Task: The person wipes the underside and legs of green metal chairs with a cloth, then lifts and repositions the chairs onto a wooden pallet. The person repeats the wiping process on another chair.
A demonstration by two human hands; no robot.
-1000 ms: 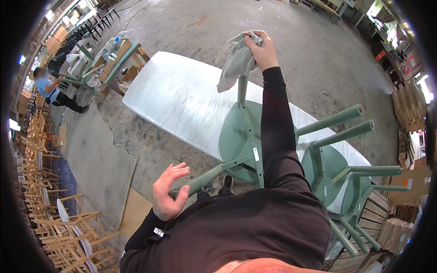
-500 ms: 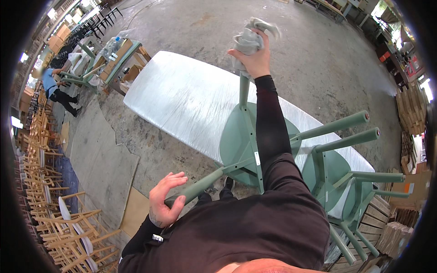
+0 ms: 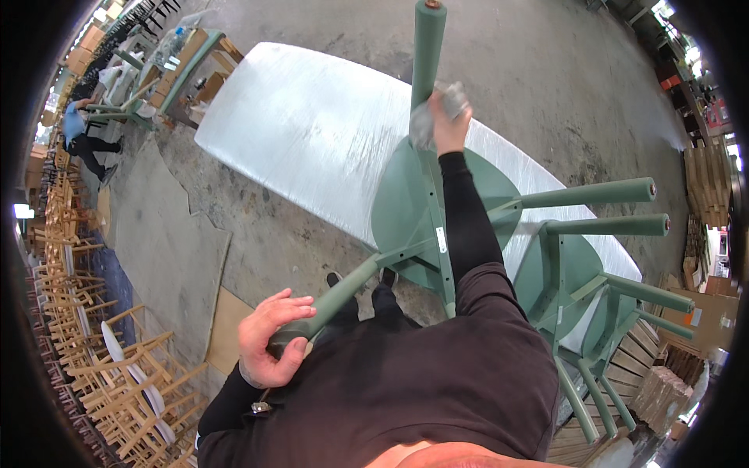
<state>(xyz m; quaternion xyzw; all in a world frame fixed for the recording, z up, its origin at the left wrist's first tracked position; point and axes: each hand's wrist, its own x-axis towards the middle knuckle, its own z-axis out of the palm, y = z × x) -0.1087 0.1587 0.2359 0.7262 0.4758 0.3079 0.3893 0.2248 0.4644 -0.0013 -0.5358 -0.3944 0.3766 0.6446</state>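
Green-painted wooden chair [image 3: 425, 226], upturned with its round seat lying on the long table wrapped in clear plastic film [image 3: 312, 132], sits right in front of you, legs pointing up and outward. Your right hand [image 3: 449, 117] is closed around a crumpled grey cloth [image 3: 427, 117] and presses it against the leg that points away from you. Your left hand [image 3: 269, 343] curls over the end of the near leg [image 3: 343, 292], thumb under it and fingers only loosely wrapped. A small white rectangular label [image 3: 441, 239] sits on the rail beneath the seat, just beside your right forearm.

To your right, a second green chair [image 3: 581, 273] of the same kind lies against the first, its legs pointing off to the right, with a narrow white label [image 3: 560, 315] on one of its rails. Beyond it, at the right edge, a brown cardboard box [image 3: 706, 320] carries a small orange sticker, and below it stands a stack of flat brown cardboard [image 3: 663, 390].

Flat cardboard sheets [image 3: 156, 234] lie on the concrete floor to your left. Further left, rows of bare light wooden chairs [image 3: 86, 359] stand packed together. At the far upper left, a person in a blue top [image 3: 78, 132] bends beside a green-framed workbench [image 3: 168, 70].
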